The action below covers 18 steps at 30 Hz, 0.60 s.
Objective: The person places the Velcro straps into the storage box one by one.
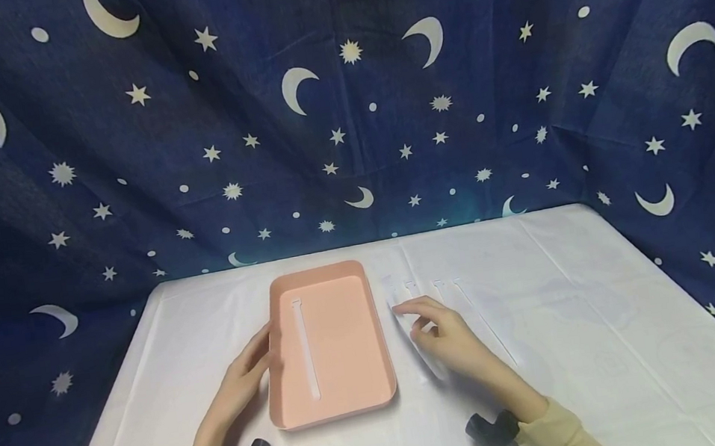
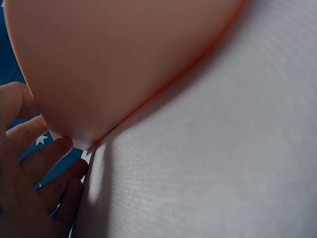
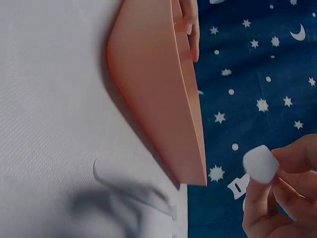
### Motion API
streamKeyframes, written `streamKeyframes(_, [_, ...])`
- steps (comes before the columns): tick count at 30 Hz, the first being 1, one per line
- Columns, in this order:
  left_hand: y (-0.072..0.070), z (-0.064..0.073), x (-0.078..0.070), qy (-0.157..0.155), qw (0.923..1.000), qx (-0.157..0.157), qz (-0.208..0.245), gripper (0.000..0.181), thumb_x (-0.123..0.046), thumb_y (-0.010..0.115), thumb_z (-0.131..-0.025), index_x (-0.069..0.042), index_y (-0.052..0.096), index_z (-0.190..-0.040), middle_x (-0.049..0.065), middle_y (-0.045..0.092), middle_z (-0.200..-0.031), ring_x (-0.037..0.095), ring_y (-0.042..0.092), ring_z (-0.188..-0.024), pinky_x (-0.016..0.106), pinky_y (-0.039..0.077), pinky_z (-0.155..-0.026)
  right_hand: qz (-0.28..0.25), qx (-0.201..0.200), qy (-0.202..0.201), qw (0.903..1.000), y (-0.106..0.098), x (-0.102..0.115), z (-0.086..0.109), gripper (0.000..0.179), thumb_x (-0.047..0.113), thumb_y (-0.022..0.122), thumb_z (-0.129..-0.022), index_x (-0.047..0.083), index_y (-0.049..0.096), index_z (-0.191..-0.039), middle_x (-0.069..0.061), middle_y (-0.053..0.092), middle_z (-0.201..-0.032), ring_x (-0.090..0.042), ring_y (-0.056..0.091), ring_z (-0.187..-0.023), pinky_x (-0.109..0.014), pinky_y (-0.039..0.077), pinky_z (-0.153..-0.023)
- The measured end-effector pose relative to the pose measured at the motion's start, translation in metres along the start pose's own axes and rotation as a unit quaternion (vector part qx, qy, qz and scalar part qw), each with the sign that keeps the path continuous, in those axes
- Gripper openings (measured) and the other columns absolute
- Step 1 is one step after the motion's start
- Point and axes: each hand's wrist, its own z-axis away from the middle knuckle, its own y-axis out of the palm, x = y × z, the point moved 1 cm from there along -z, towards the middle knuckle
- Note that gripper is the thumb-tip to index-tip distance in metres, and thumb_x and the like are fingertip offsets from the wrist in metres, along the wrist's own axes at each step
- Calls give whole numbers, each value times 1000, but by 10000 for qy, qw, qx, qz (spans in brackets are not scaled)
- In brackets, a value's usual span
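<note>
A white slotted strap (image 3: 260,163) is pinched between the thumb and fingertips of my right hand (image 1: 443,336), just right of the pink tray. Its broad end faces the right wrist camera, and the slotted head shows behind the fingers. Another white strap (image 1: 306,350) lies lengthwise inside the shallow pink tray (image 1: 385,359), toward its left side. My left hand (image 1: 242,377) is at the tray's left side, its loosely extended fingers (image 2: 47,156) touching the outer wall.
More white straps (image 1: 486,323) lie side by side on the white tablecloth (image 1: 621,369) right of the tray, partly behind my right hand. A dark blue curtain (image 1: 342,104) with moons and stars hangs behind the table. Each wrist carries a black camera mount (image 1: 493,431).
</note>
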Motion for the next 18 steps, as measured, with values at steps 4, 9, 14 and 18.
streamKeyframes(4, [0, -1, 1, -43, 10000, -2, -59, 60, -42, 50, -99, -26, 28, -152, 10, 30, -158, 35, 24, -147, 61, 17, -119, -44, 168, -126, 9998, 5, 4, -2, 41, -5, 58, -85, 11, 64, -123, -4, 62, -124, -8, 56, -83, -18, 52, -68])
streamKeyframes(9, [1, -2, 2, -101, 9998, -11, -149, 61, -44, 48, -99, -25, 27, -153, 10, 29, -158, 36, 23, -147, 61, 17, -119, -41, 324, -321, 9990, 11, 10, -7, 41, -5, 58, -84, 9, 64, -122, -5, 62, -124, -12, 59, -84, -19, 53, -68])
streamKeyframes(14, [1, -2, 2, -66, 9998, -52, -161, 61, -43, 49, -99, -24, 27, -152, 11, 31, -158, 36, 25, -147, 61, 18, -119, -6, 472, -357, 9982, 17, 17, -15, 43, -5, 58, -84, 8, 63, -124, -4, 62, -124, -13, 60, -85, -21, 53, -69])
streamKeyframes(18, [2, -2, 3, -78, 9998, -40, -155, 61, -44, 48, -99, -25, 27, -153, 11, 30, -158, 36, 24, -147, 62, 18, -118, -49, 603, -311, 9977, 22, 23, -22, 44, -6, 58, -84, 9, 63, -124, -6, 61, -126, -14, 61, -87, -21, 54, -70])
